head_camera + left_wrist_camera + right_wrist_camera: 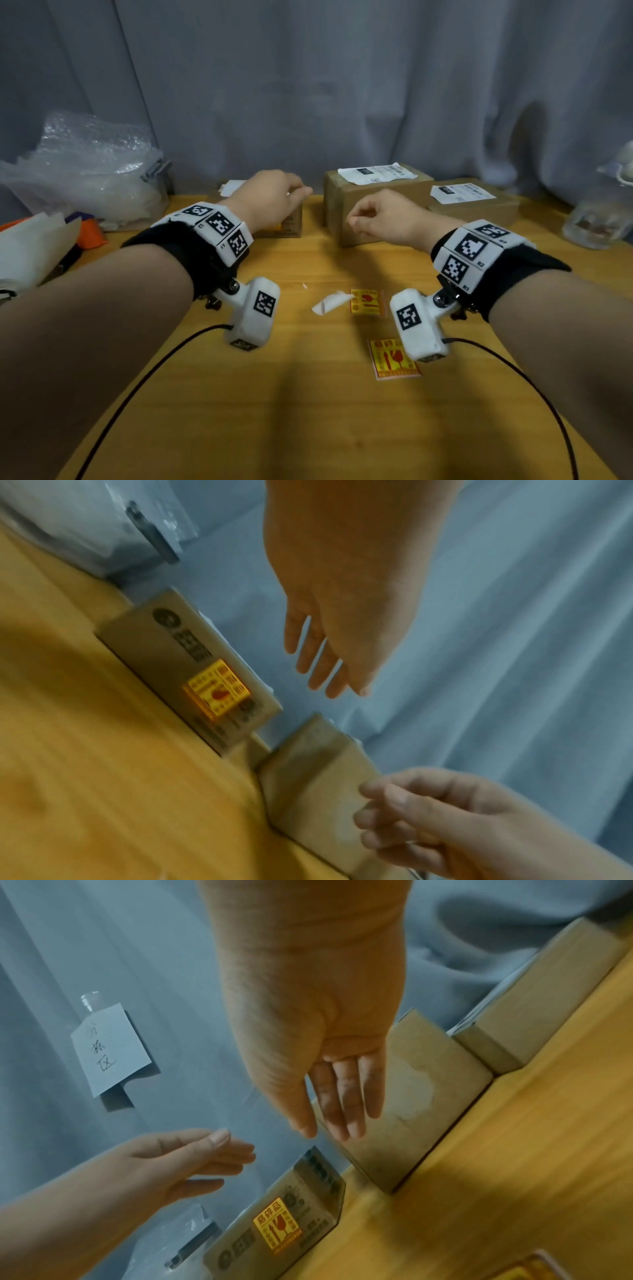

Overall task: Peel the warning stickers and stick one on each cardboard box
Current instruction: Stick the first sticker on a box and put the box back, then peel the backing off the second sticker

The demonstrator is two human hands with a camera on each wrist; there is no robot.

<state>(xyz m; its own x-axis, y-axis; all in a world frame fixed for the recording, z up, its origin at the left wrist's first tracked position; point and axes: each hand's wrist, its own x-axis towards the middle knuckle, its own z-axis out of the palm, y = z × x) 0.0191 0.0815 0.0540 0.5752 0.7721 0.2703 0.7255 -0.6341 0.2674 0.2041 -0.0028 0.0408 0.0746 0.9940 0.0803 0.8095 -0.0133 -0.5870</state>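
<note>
Crinkly clear bubble wrap (pixel 92 154) is heaped at the far left of the wooden counter (pixel 308 411), soft and shapeless next to all the hard-edged stuff. Three cardboard boxes sit in a row along the back edge, long sides running left to right. First up, the small box (pixel 286 222) already wears one yellow warning sticker (pixel 217 689) on its front face, square-ish, with red print. My left hand (pixel 270 198) hovers just over that box, fingers straight and loose, nothing in its grip. Next is the tall box (pixel 346 202), plain brown front, white shipping label on top. My right hand (pixel 383 216) is right in front of it, fingers curled in; can't tell if there's anything pinched in that grip. Then the flat box (pixel 479 209), low and wide, also with one white label. Nearer me, two sticker sheets (pixel 394 359) lie flat on the counter, plus one curled white strip of backing paper (pixel 330 301) just left of the farther sheet.
</note>
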